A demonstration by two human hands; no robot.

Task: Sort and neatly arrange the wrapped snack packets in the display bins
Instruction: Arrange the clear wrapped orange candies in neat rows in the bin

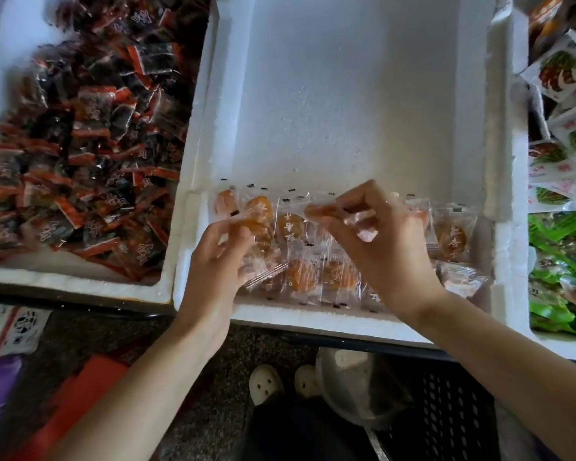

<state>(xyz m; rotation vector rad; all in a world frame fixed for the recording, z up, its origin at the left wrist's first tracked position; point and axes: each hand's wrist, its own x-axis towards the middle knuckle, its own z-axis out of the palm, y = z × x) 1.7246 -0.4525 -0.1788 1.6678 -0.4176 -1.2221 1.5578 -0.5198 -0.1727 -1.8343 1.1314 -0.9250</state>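
A white foam bin (330, 94) fills the middle of the view. Clear packets of orange dried fruit (449, 239) lie in rows along its near end. My left hand (217, 261) hovers over the left part of these rows and holds one orange packet (246, 224) between fingers and thumb. Over the middle, my right hand (379, 241) pinches another orange packet (320, 211) at its fingertips. The packets under both hands are partly hidden.
The foam bin on the left (0, 44) holds a heap of dark packets with red strips (87, 161). A bin at the right (519, 227) holds white and green packets (562, 261). Below the bins are a black crate (453, 410), a plastic bag and my shoes.
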